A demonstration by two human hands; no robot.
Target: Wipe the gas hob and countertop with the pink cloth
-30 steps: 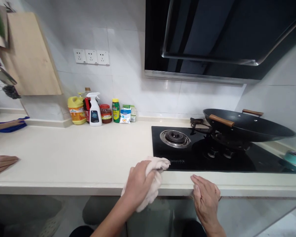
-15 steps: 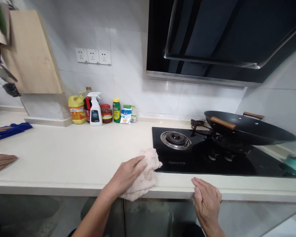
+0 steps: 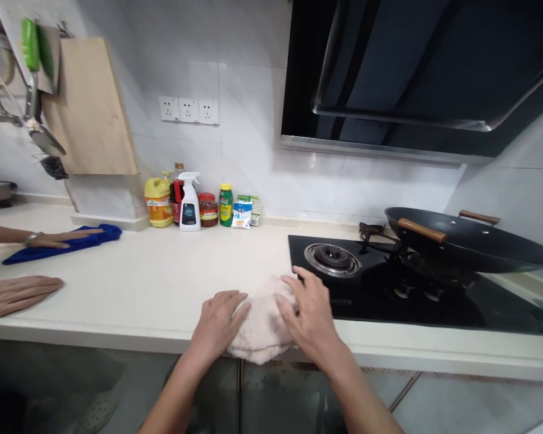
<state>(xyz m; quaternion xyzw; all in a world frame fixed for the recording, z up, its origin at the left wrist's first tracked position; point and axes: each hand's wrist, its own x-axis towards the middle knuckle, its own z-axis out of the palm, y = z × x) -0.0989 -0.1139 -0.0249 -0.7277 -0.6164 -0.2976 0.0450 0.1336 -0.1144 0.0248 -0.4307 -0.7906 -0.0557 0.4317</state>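
So since half a second ago the right grip (image 3: 301,292) has come off the front edge of the counter and landed on the pale pink cloth (image 3: 262,328), so it's a two-hander now, and the blue cloth (image 3: 104,234) over on the left has slid further along in front of the wall ledge. The pink one is lying bunched on the white surface (image 3: 163,271) right at the front edge, with its fluffy bottom hanging a little over. The left grip (image 3: 241,301) is half curled against its left side; the right has thumb and fingers spread on the other side. Both touch it, but I can't tell if either is actually pinching. Just right of that is the black cooktop (image 3: 443,316), with a big wok (image 3: 479,241) over its right burner. Behind, by the wall, there's a white spray bottle (image 3: 190,208), a yellow jug (image 3: 158,202), a red-lidded jar (image 3: 208,211) and a green bottle (image 3: 225,205). Another person's hand (image 3: 49,239) is flat on the blue cloth.
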